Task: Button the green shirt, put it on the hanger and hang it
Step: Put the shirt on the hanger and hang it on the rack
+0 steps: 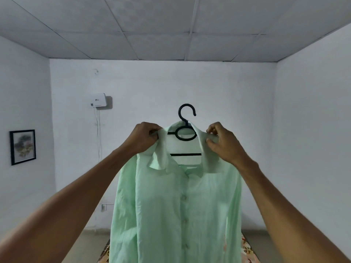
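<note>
The person holds the green shirt (176, 205) up at chest height in front of the white back wall (228, 111), with the black hanger (187, 130) inside its neck and the hook standing free above the collar. The left hand (144, 138) pinches the left side of the collar, and the right hand (224, 143) pinches the right side. The front placket is buttoned below the open collar.

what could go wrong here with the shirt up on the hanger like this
1. Both the left hand and right hand pinch only the collar of the green shirt, not the black hanger; it might tilt or slip out.
2. The hook is free in the air, so nothing but that grip supports the shirt.
</note>
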